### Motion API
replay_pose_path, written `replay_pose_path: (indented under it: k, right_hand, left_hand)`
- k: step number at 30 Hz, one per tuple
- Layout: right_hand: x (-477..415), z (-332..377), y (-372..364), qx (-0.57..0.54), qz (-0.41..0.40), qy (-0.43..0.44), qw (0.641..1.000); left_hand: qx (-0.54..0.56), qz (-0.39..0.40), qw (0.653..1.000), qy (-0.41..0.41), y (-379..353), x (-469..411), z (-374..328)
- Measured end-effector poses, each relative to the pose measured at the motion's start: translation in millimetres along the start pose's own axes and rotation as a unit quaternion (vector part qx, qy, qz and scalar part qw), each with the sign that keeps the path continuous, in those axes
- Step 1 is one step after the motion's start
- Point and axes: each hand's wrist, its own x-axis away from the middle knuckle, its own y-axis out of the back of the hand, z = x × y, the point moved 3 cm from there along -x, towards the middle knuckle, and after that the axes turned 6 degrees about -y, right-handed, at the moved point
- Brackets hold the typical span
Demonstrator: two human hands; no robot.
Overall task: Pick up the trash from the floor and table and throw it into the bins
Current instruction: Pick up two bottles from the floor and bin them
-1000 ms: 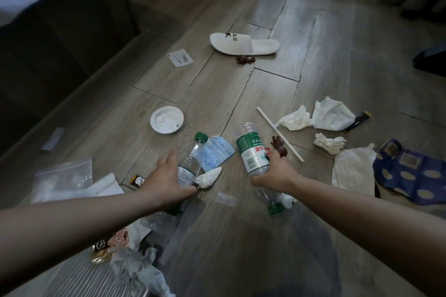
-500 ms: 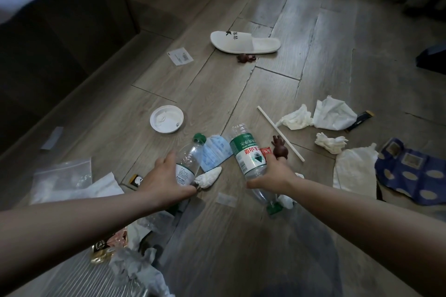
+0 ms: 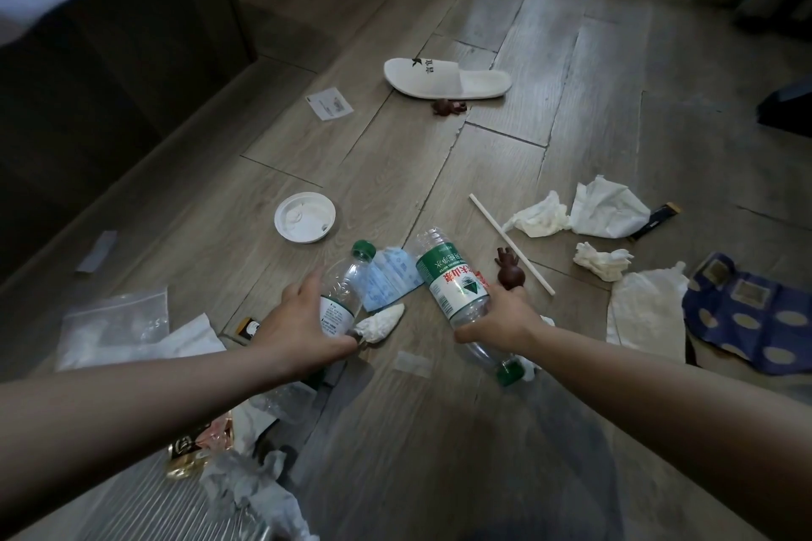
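Both bare forearms reach forward from the lower corners and draw together on the person's side of the white lid [image 3: 304, 217]. The left hand [image 3: 303, 321], the closer of the two to the lid, shows its back with fingers curled round the lower part of a clear bottle [image 3: 345, 281] (how the thumb lies cannot be made out). The right hand [image 3: 501, 316], farther from the lid and off to its right, grips a green-labelled bottle [image 3: 454, 281], wrist straight. The hands are apart.

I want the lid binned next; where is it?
Head view: the lid lies on the floor left of centre, just beyond the bottle in the left hand, not touching it.
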Motion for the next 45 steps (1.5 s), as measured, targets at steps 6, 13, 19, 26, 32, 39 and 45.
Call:
replay_pose_path:
  k: [6,13,19,26,32,39,45]
  right_hand:
    - [4.0,2.2,3.3,-0.014,-0.005,0.015,1.0]
    - [19.4,1.8,11.4,-0.054,0.019,0.042,0.998]
    - [36.2,2.8,24.0,-0.085,0.022,0.054,0.995]
    - [44.3,-5.1,31.5,-0.119,-0.011,0.043,0.992]
    - [38.1,-3.8,37.2,-0.149,-0.017,0.037,0.988]
    - [14.4,11.8,32.9,-0.169,-0.071,0.058,0.981]
    - [43.0,21.5,25.7,-0.304,-0.055,-0.001,0.951]
  left_hand:
    - [-0.002,-0.002,1.0,-0.004,3.1,3.7,-1.4]
    - [-0.002,-0.001,1.0,-0.009,9.3,9.9,-3.6]
    - [0.024,-0.015,0.999,-0.019,21.7,20.0,-13.7]
    - [0.054,-0.014,0.998,-0.011,24.8,24.6,-21.1]
    - [0.086,0.022,0.996,-0.005,14.7,14.0,-24.9]
    - [0.098,-0.012,0.995,0.009,9.5,-23.6,-26.0]
    - [0.176,-0.026,0.983,0.035,20.8,-7.7,-47.2]
